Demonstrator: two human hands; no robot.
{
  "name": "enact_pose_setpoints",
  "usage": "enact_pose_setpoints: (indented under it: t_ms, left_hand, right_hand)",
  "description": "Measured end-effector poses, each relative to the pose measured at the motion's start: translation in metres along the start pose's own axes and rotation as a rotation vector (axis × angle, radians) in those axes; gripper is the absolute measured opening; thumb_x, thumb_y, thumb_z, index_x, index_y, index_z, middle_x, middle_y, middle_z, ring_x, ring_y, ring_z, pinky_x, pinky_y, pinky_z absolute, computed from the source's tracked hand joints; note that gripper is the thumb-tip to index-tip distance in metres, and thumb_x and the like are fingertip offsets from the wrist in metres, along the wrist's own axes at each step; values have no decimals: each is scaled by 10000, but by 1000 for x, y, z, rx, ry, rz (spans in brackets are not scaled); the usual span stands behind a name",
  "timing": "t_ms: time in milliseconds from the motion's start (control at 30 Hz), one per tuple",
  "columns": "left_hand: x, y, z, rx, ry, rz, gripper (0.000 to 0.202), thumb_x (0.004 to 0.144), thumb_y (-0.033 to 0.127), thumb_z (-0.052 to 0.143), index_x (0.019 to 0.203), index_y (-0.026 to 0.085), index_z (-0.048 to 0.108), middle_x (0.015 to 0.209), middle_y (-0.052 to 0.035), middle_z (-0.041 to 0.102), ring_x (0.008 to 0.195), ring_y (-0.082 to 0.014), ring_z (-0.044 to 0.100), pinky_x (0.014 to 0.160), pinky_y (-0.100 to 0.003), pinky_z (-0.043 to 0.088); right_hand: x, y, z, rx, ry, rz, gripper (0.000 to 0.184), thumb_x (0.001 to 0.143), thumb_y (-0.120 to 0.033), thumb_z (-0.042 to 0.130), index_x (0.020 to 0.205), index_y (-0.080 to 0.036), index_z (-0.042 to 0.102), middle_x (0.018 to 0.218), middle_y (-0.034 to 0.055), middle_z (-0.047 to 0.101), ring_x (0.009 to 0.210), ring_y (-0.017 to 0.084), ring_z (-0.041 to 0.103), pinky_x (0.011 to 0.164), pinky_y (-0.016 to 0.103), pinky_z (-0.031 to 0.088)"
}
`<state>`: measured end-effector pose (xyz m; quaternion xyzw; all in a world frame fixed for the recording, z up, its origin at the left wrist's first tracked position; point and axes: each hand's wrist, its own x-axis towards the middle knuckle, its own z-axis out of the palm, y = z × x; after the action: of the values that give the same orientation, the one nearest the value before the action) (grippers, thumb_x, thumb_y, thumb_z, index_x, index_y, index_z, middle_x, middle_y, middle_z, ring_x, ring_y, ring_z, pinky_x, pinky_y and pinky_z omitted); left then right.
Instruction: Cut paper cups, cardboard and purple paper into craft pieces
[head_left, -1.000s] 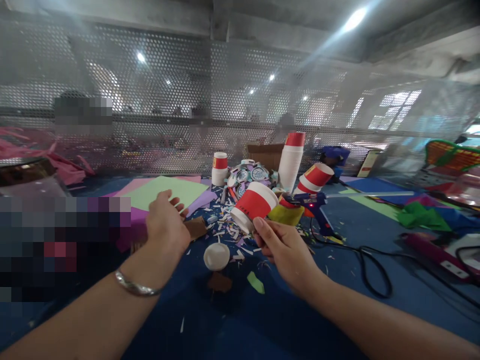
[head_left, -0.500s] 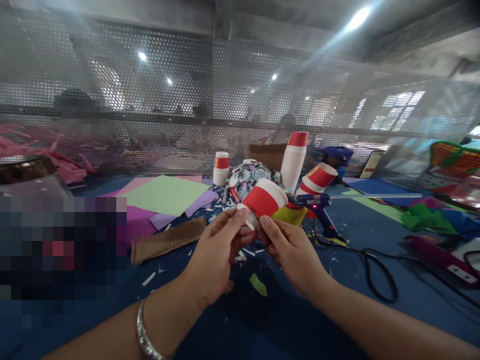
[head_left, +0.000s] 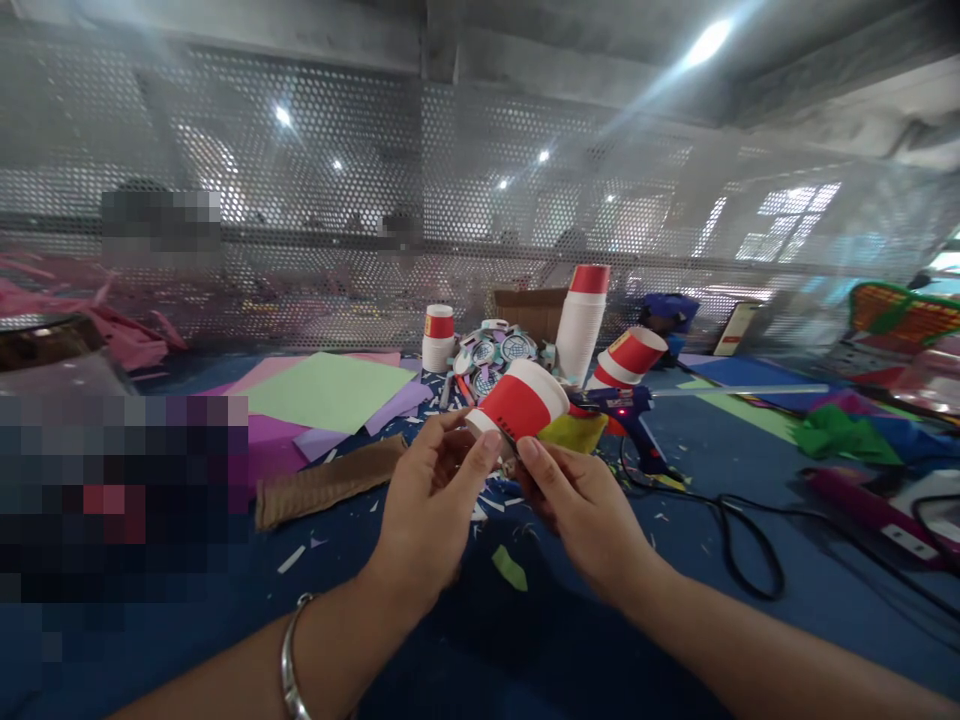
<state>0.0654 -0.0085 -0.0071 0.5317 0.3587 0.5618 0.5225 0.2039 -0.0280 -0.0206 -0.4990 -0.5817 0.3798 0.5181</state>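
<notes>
A red and white paper cup (head_left: 523,400) is tilted above the table, its wide end up and to the right. My left hand (head_left: 435,500) grips the cup's lower left side between thumb and fingers. At its lower right side, my right hand (head_left: 581,500) pinches the cup, with the fingertips partly hidden behind it. Behind the cup lies a dark blue glue gun (head_left: 630,410) with a small red light and a clear glue stick in its back. A pile of small round paper pieces (head_left: 495,350) sits beyond the cup.
Stacked cups (head_left: 581,330) stand at the back, with a tilted stack (head_left: 630,357) and a short stack (head_left: 438,340) nearby. Coloured paper (head_left: 330,392) and a cardboard strip (head_left: 330,482) lie left. A black cord (head_left: 750,545) loops at right. Paper scraps litter the blue table (head_left: 720,630).
My left hand has shifted its hold, with its fingers now further around the cup's left side and its thumb lower. The cup stays tilted in both hands.
</notes>
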Motion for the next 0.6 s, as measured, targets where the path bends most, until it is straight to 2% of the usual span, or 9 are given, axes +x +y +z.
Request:
enact_pose_setpoints:
  t_ms: [300,600]
  left_hand:
    - [1,2,0,24,-15,62,341,813,338,692,1103,188,594,981,-62,696,921,-193,652,838,-309,505]
    - [-2,1,-3,134,13,143,313,821,332,692,1083,196,588,963,-49,692,892,-171,655,772,-276,537]
  right_hand:
    - [1,-3,-1,-28,6,6,515,902,-626,458,596,-214,413,523,-53,331,444,97,293,410,245,210]
    - [0,0,0,4,-9,-1,508,889,-629,481,612,-204,442,531,-57,314,460,92,253,410,240,177]
